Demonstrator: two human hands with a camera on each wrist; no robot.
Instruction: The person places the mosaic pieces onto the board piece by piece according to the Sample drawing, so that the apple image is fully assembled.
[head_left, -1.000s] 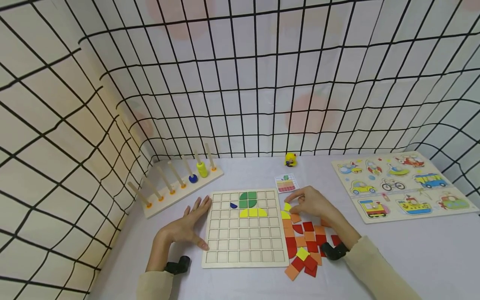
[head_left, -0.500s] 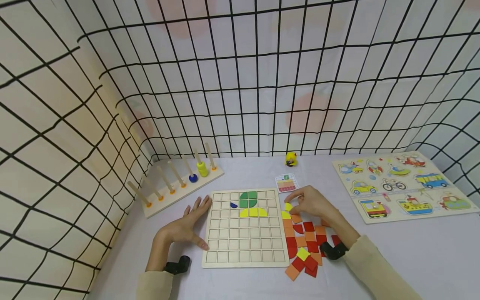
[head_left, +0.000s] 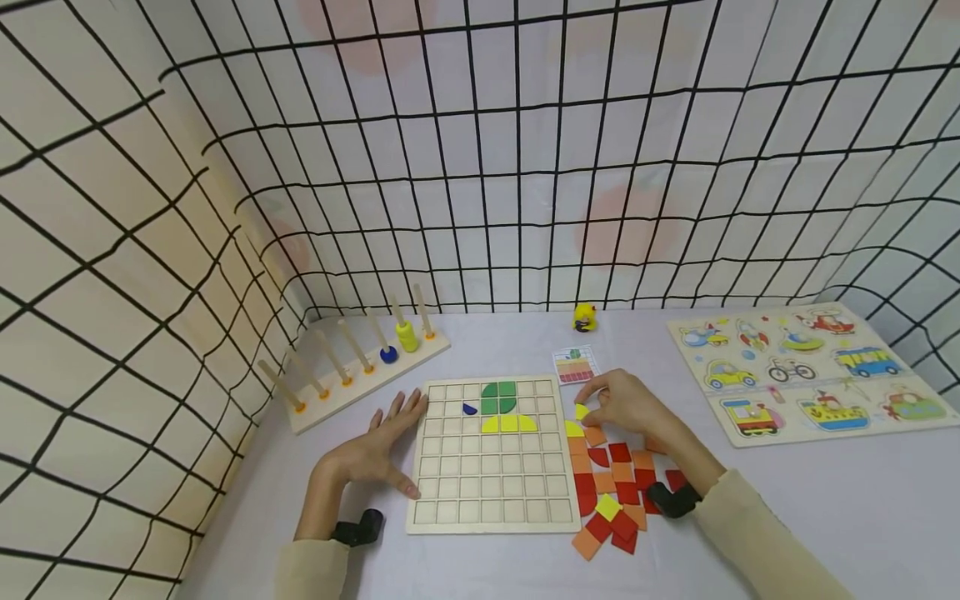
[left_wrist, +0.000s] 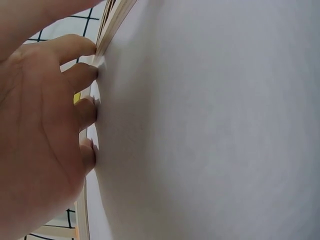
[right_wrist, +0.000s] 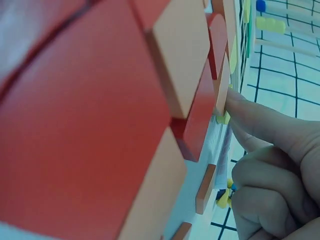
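My left hand (head_left: 378, 450) rests with spread fingers along the left edge of a wooden grid board (head_left: 487, 492); in the left wrist view its fingertips (left_wrist: 87, 112) are down at the table. On the board lie green tiles (head_left: 498, 398) forming a leaf shape, a row of yellow tiles (head_left: 509, 424) and a small dark blue piece (head_left: 469, 409). Just beyond the board's right edge, my right hand (head_left: 626, 404) pinches a small yellow tile (head_left: 582, 412) between thumb and index finger, the other fingers curled. A rounded yellow tile (head_left: 573, 428) lies close by.
Loose red and orange tiles (head_left: 622, 472) are spread below my right hand. A picture card (head_left: 575, 365) and a yellow toy duck (head_left: 584, 317) sit behind it. A peg stand (head_left: 360, 379) is at back left, a vehicle puzzle board (head_left: 802, 371) at right. Black netting surrounds the table.
Both hands stay in nearly the same places. The head view has shifted slightly, and the pinched yellow tile sits a touch farther right.
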